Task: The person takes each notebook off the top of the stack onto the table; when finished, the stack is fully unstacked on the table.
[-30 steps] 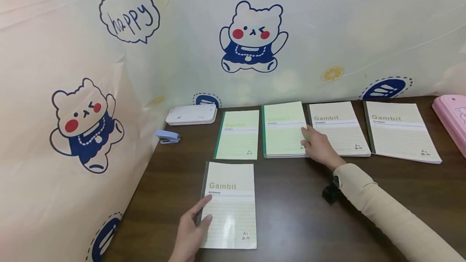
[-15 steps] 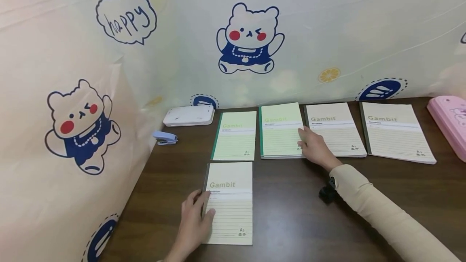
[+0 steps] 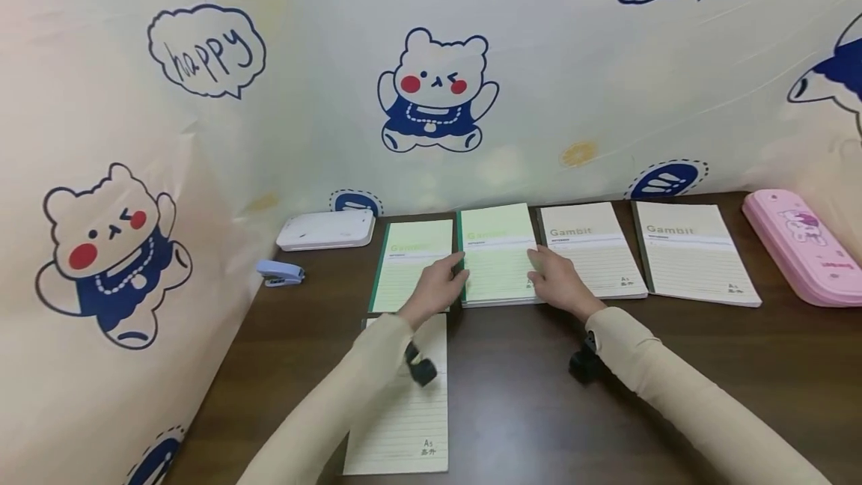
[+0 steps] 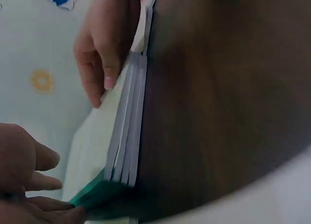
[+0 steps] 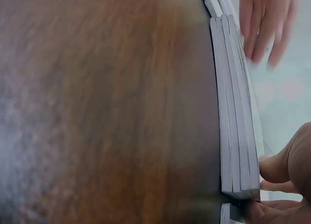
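Note:
A stack of several green-spined notebooks (image 3: 497,272) lies at the middle of the row in the head view. My right hand (image 3: 564,281) holds its right edge, thumb on the cover and fingers at the side. At the stack's left edge is my left hand (image 3: 436,287), its fingertips near the green spine (image 4: 99,192) and its thumb apart from the cover. Beneath that hand lies a thinner green notebook (image 3: 397,268). A cream notebook (image 3: 424,432) with a dark spine is in front, partly hidden by the left sleeve.
Two cream notebook piles, one beside the stack (image 3: 582,253) and one farther right (image 3: 697,257), continue the row. A pink pencil case (image 3: 801,245) is at the far right. A white case (image 3: 326,230) and a blue stapler (image 3: 280,272) are at the back left.
My left hand has left the front cream notebook and moved up and right to the green stack. The right hand stays at the stack's right edge. The head view has shifted right.

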`<state>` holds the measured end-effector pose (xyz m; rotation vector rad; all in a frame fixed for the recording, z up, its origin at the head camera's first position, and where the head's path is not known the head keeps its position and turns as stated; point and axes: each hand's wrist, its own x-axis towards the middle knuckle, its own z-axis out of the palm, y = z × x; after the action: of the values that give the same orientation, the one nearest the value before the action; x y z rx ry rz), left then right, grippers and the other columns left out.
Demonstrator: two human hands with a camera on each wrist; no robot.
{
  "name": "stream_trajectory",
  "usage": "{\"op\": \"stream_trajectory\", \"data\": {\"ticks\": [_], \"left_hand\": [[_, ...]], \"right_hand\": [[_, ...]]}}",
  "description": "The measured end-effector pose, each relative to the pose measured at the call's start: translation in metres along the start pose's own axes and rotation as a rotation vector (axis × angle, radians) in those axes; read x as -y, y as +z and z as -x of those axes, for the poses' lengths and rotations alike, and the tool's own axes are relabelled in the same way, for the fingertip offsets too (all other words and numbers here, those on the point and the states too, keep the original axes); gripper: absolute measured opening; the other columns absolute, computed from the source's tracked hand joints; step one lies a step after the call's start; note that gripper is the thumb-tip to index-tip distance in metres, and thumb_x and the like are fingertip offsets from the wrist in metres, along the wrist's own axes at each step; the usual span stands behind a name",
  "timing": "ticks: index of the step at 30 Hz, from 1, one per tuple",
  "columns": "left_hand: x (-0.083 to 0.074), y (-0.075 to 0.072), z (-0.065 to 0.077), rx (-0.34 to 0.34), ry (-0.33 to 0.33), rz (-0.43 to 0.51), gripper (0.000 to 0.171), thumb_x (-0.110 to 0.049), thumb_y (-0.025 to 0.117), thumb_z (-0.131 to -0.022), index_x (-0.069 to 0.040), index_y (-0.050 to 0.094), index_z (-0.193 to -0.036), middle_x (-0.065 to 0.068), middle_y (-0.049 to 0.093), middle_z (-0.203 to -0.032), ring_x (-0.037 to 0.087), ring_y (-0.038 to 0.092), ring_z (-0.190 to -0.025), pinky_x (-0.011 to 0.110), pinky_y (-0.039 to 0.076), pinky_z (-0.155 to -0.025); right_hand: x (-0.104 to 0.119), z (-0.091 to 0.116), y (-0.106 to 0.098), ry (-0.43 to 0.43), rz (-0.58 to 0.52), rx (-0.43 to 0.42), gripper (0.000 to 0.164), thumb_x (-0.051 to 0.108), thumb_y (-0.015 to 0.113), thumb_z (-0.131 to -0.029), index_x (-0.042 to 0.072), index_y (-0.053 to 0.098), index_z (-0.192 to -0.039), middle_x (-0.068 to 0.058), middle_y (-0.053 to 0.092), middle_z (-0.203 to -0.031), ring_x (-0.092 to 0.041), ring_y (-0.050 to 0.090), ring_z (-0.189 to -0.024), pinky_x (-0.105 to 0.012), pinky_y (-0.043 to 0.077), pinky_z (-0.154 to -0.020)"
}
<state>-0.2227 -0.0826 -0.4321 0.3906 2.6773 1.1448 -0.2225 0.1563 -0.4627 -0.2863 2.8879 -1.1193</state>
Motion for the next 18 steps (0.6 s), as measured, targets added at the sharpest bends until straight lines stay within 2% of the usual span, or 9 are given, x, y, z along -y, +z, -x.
{"op": "stream_trajectory", "data": {"ticks": [1,3,5,7,8,13,16,18], "left_hand": [[0.000,0.005,-0.009,0.001,-0.004,-0.016,0.049,-0.020,0.046,-0.102,-0.002,0.037,-0.148,0.022,0.052,-0.140,0.035,0.045,-0.135,0.046,0.044,-0.106],[-0.001,0.015,-0.022,-0.013,-0.021,-0.050,0.052,-0.016,0.046,-0.102,0.003,0.033,-0.148,0.027,0.047,-0.141,0.038,0.039,-0.139,0.048,0.039,-0.109],[-0.002,0.024,-0.031,-0.041,-0.030,-0.068,0.053,-0.012,0.046,-0.101,0.006,0.030,-0.148,0.030,0.039,-0.147,0.039,0.025,-0.145,0.048,0.032,-0.115],[-0.003,0.031,-0.037,-0.074,-0.030,-0.070,0.055,-0.010,0.047,-0.100,0.008,0.028,-0.148,0.031,0.037,-0.148,0.039,0.022,-0.145,0.048,0.030,-0.116],[-0.004,0.032,-0.038,-0.088,-0.030,-0.072,0.055,-0.009,0.047,-0.099,0.008,0.028,-0.148,0.029,0.032,-0.152,0.039,0.022,-0.146,0.049,0.028,-0.117],[-0.002,0.035,-0.039,-0.122,-0.032,-0.032,0.053,-0.009,0.048,-0.099,0.006,0.032,-0.147,0.026,0.033,-0.152,0.036,0.024,-0.146,0.048,0.030,-0.116],[0.001,0.034,-0.035,-0.141,-0.069,0.006,0.053,-0.008,0.046,-0.100,0.003,0.030,-0.149,0.024,0.033,-0.153,0.034,0.035,-0.142,0.044,0.039,-0.110],[0.004,0.033,-0.032,-0.152,-0.086,0.034,0.053,-0.008,0.044,-0.101,0.003,0.027,-0.150,0.023,0.032,-0.154,0.033,0.039,-0.139,0.042,0.044,-0.107]], "right_hand": [[0.001,-0.001,0.001,0.003,-0.011,-0.005,0.047,0.005,0.049,-0.097,-0.012,0.040,-0.140,-0.033,0.034,-0.148,-0.047,0.034,-0.138,-0.058,0.030,-0.112],[0.003,-0.003,0.003,0.011,-0.022,-0.013,0.049,0.008,0.051,-0.097,-0.013,0.040,-0.140,-0.033,0.035,-0.148,-0.047,0.034,-0.138,-0.058,0.030,-0.113],[0.005,-0.004,0.004,0.011,-0.006,-0.031,0.051,0.011,0.053,-0.097,-0.014,0.040,-0.139,-0.035,0.037,-0.145,-0.048,0.035,-0.137,-0.058,0.030,-0.112],[0.007,-0.006,0.004,0.016,0.017,-0.052,0.054,0.014,0.056,-0.096,-0.015,0.040,-0.139,-0.036,0.040,-0.142,-0.048,0.037,-0.135,-0.057,0.032,-0.112],[0.008,-0.007,0.005,0.020,0.029,-0.062,0.055,0.014,0.058,-0.095,-0.015,0.040,-0.139,-0.037,0.042,-0.141,-0.049,0.038,-0.134,-0.058,0.032,-0.111],[0.011,-0.015,0.003,0.100,0.003,-0.075,0.055,0.010,0.061,-0.093,-0.014,0.041,-0.139,-0.035,0.046,-0.138,-0.047,0.040,-0.133,-0.056,0.032,-0.111],[0.012,-0.019,-0.001,0.152,-0.013,-0.057,0.055,0.009,0.062,-0.092,-0.011,0.042,-0.139,-0.033,0.046,-0.140,-0.046,0.039,-0.134,-0.056,0.034,-0.111],[0.012,-0.020,-0.004,0.154,-0.012,-0.056,0.054,0.009,0.063,-0.092,-0.011,0.045,-0.138,-0.032,0.048,-0.139,-0.047,0.040,-0.133,-0.057,0.035,-0.109]]}}
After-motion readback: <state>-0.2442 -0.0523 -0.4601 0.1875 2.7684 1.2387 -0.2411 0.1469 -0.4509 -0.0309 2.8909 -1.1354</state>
